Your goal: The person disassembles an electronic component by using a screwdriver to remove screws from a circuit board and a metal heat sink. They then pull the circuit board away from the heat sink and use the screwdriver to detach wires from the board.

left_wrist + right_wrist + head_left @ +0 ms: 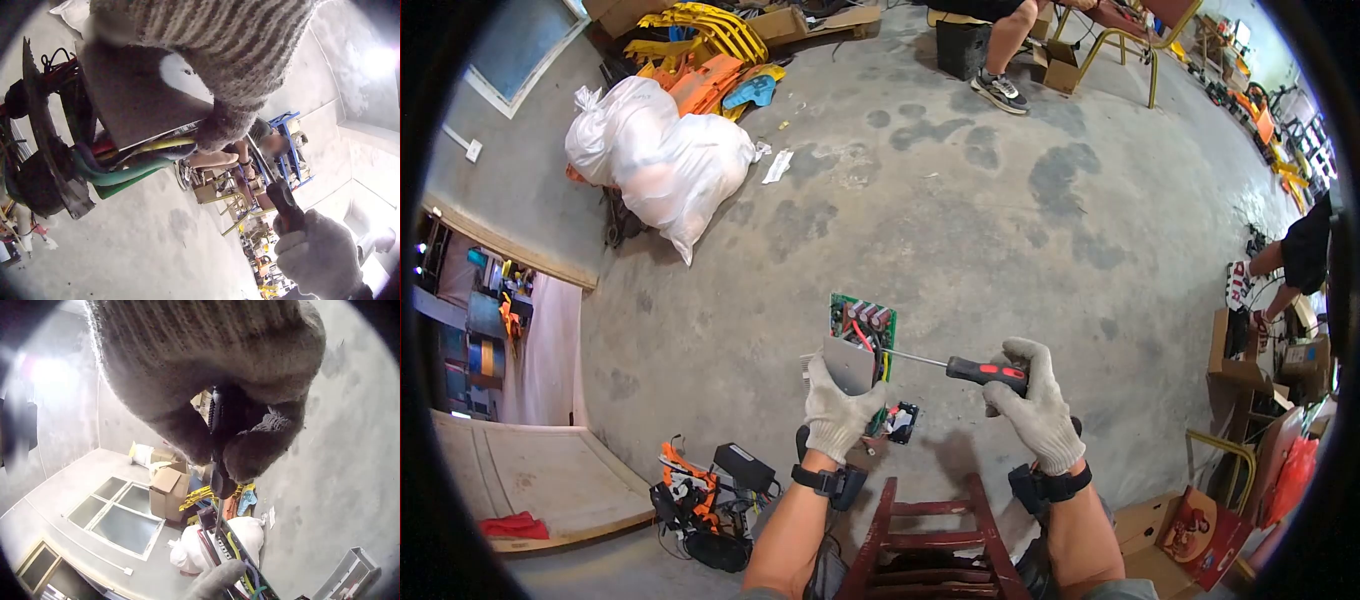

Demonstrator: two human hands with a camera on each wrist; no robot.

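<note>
**Fig.** Hand-held work above a concrete floor (960, 200), with the top of a red wooden chair (930, 540) just below the forearms. Nothing carries the parts; both are held in the air.

(a) Green circuit board (862, 318), upright, its long axis running up and away from the person. A grey metal plate (848, 362) lies against its near face, and coloured wires (144, 153) run out from behind the plate.

(b) Left hand (837, 410), gloved. Its grip is closed round the lower end of the circuit board, with the thumb laid over the metal plate.

(c) Right hand (1035, 405), gloved. Its grip is closed round the red-and-black handle of a screwdriver (965, 367).

(d) Key relation: the screwdriver lies almost level, handle to the person's right and shaft pointing left, roughly crosswise to the board's long axis. The tip reaches the right edge of the metal plate, among the wires. Whether it sits in a screw head cannot be told. The board thus lies directly left of the right hand's grip, along the line of the shaft.
</note>
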